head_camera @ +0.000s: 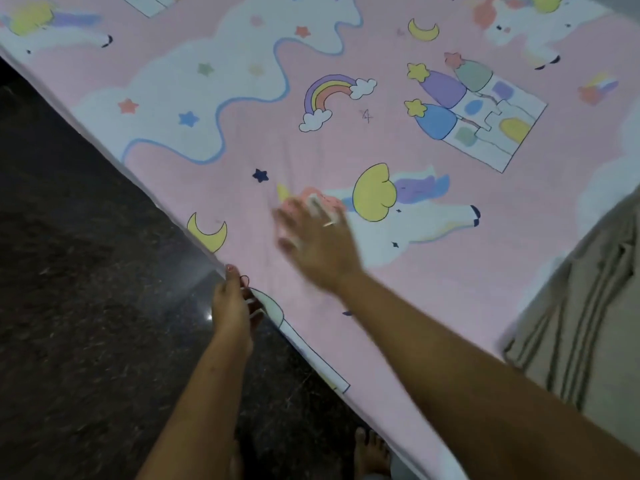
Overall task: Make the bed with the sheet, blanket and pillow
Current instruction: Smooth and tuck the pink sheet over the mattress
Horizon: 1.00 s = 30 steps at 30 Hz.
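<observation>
- The right hand (313,237) lies near the middle of the view, palm down on the sheet (398,299). Its fingers are straight, spread and released, holding nothing, and they point toward 11 o'clock. The hand is blurred.
- The right forearm reaches in from 4 o'clock.
- The left hand (232,306) sits at 7 o'clock on the sheet's near edge. Its fingers curl round that hem and clasp it, thumb on top, and the forearm rises from 6 o'clock.
- The pink unicorn-print sheet is spread flat over the bed. Its near edge runs straight from 10 o'clock down to 5 o'clock.
- A striped beige blanket (581,317) lies bunched on the sheet at 4 o'clock, with its stripes running from 1 toward 7 o'clock.
- The dark speckled floor (86,289) fills the 8 o'clock side.
- A bare foot (371,452) stands at 6 o'clock.
</observation>
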Motion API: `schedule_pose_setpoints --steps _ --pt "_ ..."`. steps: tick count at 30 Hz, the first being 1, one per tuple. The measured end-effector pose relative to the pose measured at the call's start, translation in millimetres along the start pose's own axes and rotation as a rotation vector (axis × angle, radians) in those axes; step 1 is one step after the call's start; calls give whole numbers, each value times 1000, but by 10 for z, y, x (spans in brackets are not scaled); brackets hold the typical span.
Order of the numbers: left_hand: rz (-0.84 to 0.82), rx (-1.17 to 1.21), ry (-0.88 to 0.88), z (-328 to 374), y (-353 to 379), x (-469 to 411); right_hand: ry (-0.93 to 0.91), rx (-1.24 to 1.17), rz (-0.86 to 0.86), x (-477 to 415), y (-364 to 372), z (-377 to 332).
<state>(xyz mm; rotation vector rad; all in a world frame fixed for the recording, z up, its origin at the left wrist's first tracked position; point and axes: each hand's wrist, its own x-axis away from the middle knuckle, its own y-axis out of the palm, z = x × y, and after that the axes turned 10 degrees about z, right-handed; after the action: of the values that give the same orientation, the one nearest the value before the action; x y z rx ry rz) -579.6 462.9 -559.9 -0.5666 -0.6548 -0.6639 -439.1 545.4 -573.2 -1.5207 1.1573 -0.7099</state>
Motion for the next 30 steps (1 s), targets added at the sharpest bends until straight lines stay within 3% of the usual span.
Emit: schedule_pose_setpoints --steps 4,6,8,10,12,13,17,21,23,25,27,30 --pt "55 174 91 -34 93 -58 -358 -345 -223 54 -112 -899" --pt "-103 92 -75 -34 -103 -145 -349 -539 -204 -178 -197 -904" --pt "-230 -76 -207 -9 -285 -192 -105 -500 -48 -556 -232 -651" --pt "-228 -172 -183 66 -483 -315 229 -278 55 -915 -209 -192" --pt "-239 -207 -174 129 -563 -397 452 4 -80 -1050 -153 165" --pt "-234 -216 -188 177 -597 -417 474 90 -134 -1054 -72 159" --pt "-196 -245 -198 222 -814 -644 127 119 -100 -1059 295 -784" --pt "-234 -294 -210 129 -950 -727 -179 139 -193 -856 351 -1539" --pt "-251 -327 -218 124 -982 -659 -334 -18 -256 -702 326 -1655" --pt "-275 -361 -210 152 -1006 -573 -385 -177 -151 -584 217 -1617" --pt "-302 -376 -209 145 -1021 -519 -164 -132 9 -417 143 -1353" --pt "-303 -382 -241 30 -1019 -506 151 89 28 5 115 -1052"
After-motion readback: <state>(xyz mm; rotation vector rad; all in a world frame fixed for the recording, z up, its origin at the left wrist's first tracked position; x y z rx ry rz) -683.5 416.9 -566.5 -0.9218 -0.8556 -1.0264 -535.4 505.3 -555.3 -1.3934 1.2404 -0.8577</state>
